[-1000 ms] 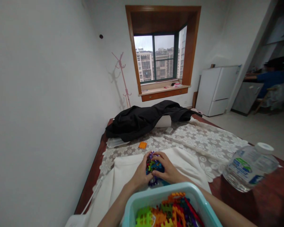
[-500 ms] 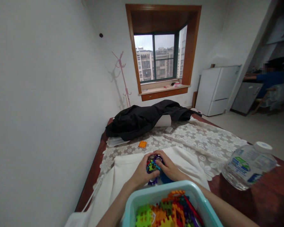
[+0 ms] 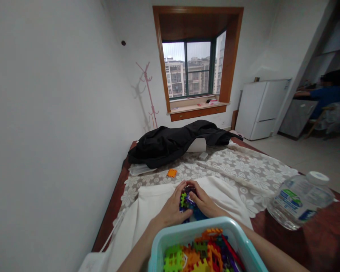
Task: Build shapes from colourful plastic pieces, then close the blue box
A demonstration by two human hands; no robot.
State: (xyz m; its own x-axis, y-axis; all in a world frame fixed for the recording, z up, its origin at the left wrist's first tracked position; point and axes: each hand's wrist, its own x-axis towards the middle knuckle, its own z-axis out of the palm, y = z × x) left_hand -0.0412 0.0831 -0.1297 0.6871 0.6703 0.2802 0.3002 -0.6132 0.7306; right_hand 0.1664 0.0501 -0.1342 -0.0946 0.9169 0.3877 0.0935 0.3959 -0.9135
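Observation:
My left hand (image 3: 171, 207) and my right hand (image 3: 206, 203) curl around a small cluster of interlocking plastic pieces (image 3: 184, 200), held just beyond the basket over the white cloth. Green, purple and blue parts show between the fingers; the rest is covered by both hands. In front of me a light blue plastic basket (image 3: 192, 223) is filled with more interlocking pieces (image 3: 174, 258) in green, orange, yellow and red. Farther out, one orange square piece (image 3: 172, 173) lies flat on the floral tablecloth.
A white cloth (image 3: 151, 196) lies over the floral tablecloth (image 3: 238, 162). To the right stands a large clear plastic bottle (image 3: 299, 198) with a white cap. Black fabric (image 3: 170, 145) is heaped at the table's far end. A person in blue (image 3: 328, 96) sits far right.
My left fingers have closed farther over the cluster, so less of its coloured surface shows. My right hand stays against it. The whole view has shifted slightly.

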